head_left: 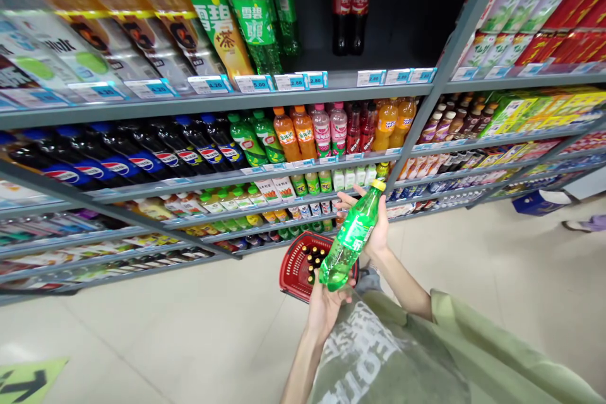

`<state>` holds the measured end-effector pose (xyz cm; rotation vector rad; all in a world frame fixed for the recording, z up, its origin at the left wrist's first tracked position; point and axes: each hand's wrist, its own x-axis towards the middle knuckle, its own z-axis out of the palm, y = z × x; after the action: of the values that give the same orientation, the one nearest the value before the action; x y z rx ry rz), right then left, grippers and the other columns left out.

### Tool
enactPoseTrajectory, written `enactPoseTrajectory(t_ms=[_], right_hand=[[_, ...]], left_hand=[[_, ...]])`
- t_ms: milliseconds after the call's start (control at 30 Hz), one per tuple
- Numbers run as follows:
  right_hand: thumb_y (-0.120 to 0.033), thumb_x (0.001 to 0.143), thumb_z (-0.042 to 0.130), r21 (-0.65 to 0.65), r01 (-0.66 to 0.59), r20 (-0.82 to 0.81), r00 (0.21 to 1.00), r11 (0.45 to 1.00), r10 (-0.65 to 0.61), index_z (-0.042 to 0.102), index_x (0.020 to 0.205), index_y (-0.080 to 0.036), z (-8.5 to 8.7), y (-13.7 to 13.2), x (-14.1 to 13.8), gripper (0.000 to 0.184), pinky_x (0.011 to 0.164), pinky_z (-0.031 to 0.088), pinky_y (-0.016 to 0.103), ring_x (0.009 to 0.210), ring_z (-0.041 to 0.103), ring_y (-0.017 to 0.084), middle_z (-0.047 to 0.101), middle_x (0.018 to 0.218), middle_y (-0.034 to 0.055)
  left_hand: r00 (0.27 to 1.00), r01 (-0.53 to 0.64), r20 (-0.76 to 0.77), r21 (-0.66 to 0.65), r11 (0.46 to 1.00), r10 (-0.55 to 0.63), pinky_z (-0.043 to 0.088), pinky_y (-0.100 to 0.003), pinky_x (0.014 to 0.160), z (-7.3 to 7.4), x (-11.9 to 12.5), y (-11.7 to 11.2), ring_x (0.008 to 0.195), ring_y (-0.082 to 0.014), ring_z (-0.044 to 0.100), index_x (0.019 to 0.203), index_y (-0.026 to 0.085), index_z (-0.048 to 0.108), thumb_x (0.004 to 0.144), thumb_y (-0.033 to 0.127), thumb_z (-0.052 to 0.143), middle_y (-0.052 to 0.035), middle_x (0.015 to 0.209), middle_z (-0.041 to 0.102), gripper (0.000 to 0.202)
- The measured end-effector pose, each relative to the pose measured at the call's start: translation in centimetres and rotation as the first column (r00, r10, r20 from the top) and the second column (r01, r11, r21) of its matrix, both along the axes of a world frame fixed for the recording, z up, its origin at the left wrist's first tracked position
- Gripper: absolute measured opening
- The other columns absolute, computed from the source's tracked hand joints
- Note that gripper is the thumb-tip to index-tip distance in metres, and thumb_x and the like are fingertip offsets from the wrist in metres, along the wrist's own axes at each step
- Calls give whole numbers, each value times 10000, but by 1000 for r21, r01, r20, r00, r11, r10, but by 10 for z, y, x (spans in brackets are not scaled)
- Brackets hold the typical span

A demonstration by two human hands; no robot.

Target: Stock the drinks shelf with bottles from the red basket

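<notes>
A green clear plastic soda bottle (349,240) with a yellow cap is held slanted in front of my body, its cap end up and to the right. My left hand (326,308) cups the base from below. Around the upper part is my right hand (377,232), with its palm against the side and some fingers reaching out behind the bottle. Beyond and partly below the bottle, a red shopping basket (286,270) contains several small dark bottles (313,257) with yellow caps.
Grey store shelves (189,110) carry rows of drinks: cola bottles (156,154), orange soda bottles (293,132) and large green bottles (253,19). Two dark cola bottles (350,12) stand on the top shelf. A blue box (540,202) and another person's foot (575,225) are at right.
</notes>
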<state>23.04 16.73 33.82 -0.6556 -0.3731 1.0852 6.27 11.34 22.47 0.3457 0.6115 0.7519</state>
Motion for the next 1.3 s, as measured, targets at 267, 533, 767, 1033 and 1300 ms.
enactPoseTrajectory(t_ms=[267, 533, 767, 1033, 1300], right_hand=[[-736, 957, 522, 69, 49, -16, 999, 996, -48, 687, 1247, -238, -4, 5, 15, 599, 804, 653, 390, 968, 776, 250, 822, 1158, 101], [-761, 945, 508, 47, 61, -10, 998, 997, -60, 707, 1223, -216, -11, 7, 24, 644, 795, 667, 386, 1013, 767, 257, 808, 1201, 123], [-742, 959, 504, 58, 5, -80, 997, 998, 0, 720, 1174, -203, -13, 8, 26, 619, 805, 675, 392, 1023, 771, 257, 818, 1173, 121], [-719, 976, 492, 50, -32, -98, 995, 998, 37, 718, 1155, -172, -16, 5, 27, 618, 826, 668, 373, 1012, 771, 253, 808, 1189, 152], [-685, 1007, 435, 17, -6, -108, 994, 1000, 8, 721, 1126, -174, -14, 3, 28, 598, 806, 668, 371, 974, 776, 247, 821, 1143, 143]], left_hand=[[959, -200, -123, 342, 918, 254, 662, -319, 712, -4, -9, -1, 877, -224, 764, 1282, 224, 743, 777, 546, 895, -111, 1204, 767, 618], [802, -134, -159, 892, 432, 576, 657, -362, 949, 21, -22, 4, 1204, -298, 724, 1186, 226, 752, 743, 158, 909, -101, 1264, 699, 474], [662, 241, 13, 943, -230, 749, 628, -455, 1039, 43, -32, 1, 1254, -298, 678, 1151, 144, 760, 770, -30, 842, -105, 1184, 737, 426], [731, 450, 33, 728, -517, 682, 450, -616, 1242, 46, -49, 2, 1412, -292, 560, 1244, 59, 733, 987, -20, 587, -115, 1141, 779, 307], [720, 422, 42, 766, -485, 693, 535, -626, 1167, 39, -45, 2, 1341, -306, 625, 1243, 94, 738, 933, -18, 680, -108, 1153, 781, 335]])
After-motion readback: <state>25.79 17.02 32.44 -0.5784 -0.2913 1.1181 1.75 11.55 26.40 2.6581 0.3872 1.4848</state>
